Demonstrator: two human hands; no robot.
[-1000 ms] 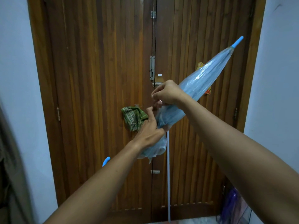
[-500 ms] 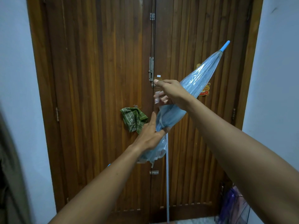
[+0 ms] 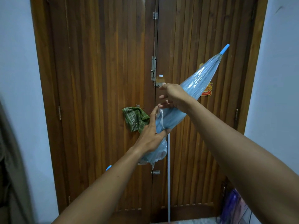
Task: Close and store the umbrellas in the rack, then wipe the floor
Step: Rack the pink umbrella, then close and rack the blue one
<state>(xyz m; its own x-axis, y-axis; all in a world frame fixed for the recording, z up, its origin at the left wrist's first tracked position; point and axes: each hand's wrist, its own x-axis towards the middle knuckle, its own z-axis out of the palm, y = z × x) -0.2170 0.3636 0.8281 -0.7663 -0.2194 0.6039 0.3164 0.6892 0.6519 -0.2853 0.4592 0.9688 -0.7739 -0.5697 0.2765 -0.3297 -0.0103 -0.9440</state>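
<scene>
Against slatted wooden door (image 3: 97,78), glossy tapered umbrella (image 3: 199,80)

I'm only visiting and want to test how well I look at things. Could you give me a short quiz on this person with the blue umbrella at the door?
1. True or false: the blue tip of the folded umbrella points down at the floor.
2. Which hand grips the umbrella round its canopy? A: the left hand. B: the right hand. C: neither.
3. Fill the gap: the green cloth hangs against the wooden ____.

Key
1. False: it points up and to the right.
2. A. The right hand's fingers are spread.
3. door
</scene>
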